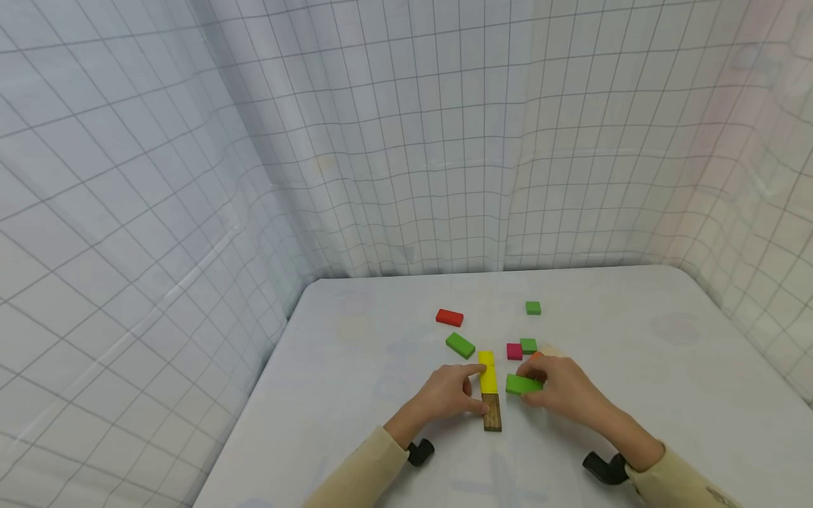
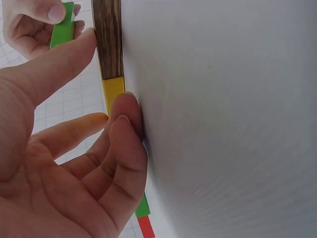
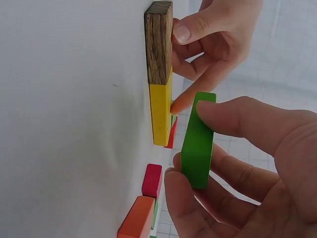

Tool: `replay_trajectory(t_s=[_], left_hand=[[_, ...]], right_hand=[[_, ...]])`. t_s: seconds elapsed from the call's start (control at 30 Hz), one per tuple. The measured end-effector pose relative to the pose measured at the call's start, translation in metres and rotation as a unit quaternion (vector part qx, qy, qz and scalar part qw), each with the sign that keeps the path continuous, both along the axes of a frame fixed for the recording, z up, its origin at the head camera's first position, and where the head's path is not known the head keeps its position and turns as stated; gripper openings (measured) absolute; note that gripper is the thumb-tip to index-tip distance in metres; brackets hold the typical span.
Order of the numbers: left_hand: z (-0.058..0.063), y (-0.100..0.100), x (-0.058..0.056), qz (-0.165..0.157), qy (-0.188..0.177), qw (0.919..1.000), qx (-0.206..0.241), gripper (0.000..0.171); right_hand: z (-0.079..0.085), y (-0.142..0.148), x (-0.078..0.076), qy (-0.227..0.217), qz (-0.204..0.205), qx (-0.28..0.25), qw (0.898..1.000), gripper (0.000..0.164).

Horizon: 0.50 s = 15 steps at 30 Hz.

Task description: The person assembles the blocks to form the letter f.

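Head view, green block [image 1: 517, 384], pinched in right hand [image 1: 564, 389]

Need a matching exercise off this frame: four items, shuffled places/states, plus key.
Things
1. Right hand
2. Wood-grained block
3. Crimson block
4. Left hand

Places/states
A. End to end with yellow
B. Thumb tip at the wood-grained block, index finger at yellow
C. Beside a small green block on the table
D. Holds a larger green block

Pairs: 1-D, 2-A, 3-C, 4-B
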<state>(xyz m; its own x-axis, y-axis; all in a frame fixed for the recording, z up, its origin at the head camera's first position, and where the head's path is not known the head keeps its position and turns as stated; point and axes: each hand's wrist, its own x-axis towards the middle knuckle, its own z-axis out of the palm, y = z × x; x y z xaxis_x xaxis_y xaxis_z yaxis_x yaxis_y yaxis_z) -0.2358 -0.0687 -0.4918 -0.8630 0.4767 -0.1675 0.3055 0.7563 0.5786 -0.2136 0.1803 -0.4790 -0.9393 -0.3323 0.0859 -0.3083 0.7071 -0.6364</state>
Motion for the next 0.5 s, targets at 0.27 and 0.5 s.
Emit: replay_trajectory(t_s=[0.27, 0.5], left_hand=[[0.002, -0.001, 0.001, -0.001, 0.034, 0.9994, 0.007, 0.063], [0.001, -0.003, 0.002, -0.013, 0.070, 0.9974, 0.012, 0.054]], right_hand=[[0.000, -0.004, -0.010, 0.027, -0.010, -0.024, 0.999, 0.033], [0.001, -0.007, -0.021, 0.039, -0.026, -0.029, 0.998, 0.040]])
